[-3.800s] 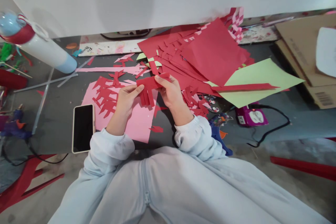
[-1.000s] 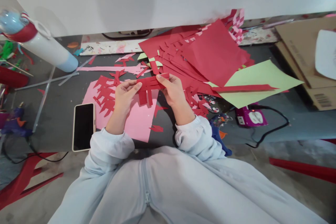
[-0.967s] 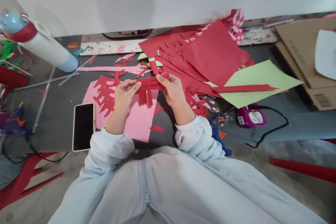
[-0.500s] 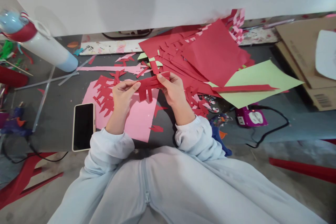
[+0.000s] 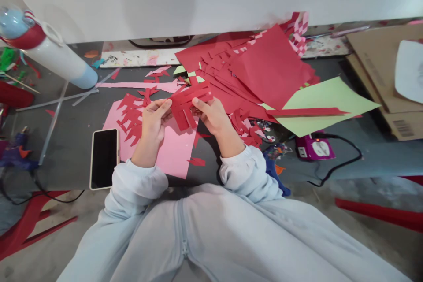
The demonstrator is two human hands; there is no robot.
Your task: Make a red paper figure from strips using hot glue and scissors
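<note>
A piece of red paper [image 5: 181,108] with slits and strips is stretched between my two hands above the table. My left hand [image 5: 154,119] pinches its left side with thumb and fingers. On the other side my right hand [image 5: 213,114] grips it, thumb on top and fingers partly hidden underneath. Below lies a pink paper sheet [image 5: 172,154], with a cluster of cut red paper pieces [image 5: 132,119] on its left part. More red and pink scraps [image 5: 246,125] are heaped to the right of my right hand.
A white phone with a dark screen [image 5: 105,158] lies left of the pink sheet. Behind it leans a water bottle [image 5: 62,57]. Large red sheets [image 5: 271,66], a light green sheet [image 5: 330,97], a purple power adapter [image 5: 315,147] with a black cable and cardboard [image 5: 386,66] occupy the right side.
The red paper has tilted and opened out, so more of its face and strips shows. Both hands keep hold of it; the right thumb has moved slightly left and down.
</note>
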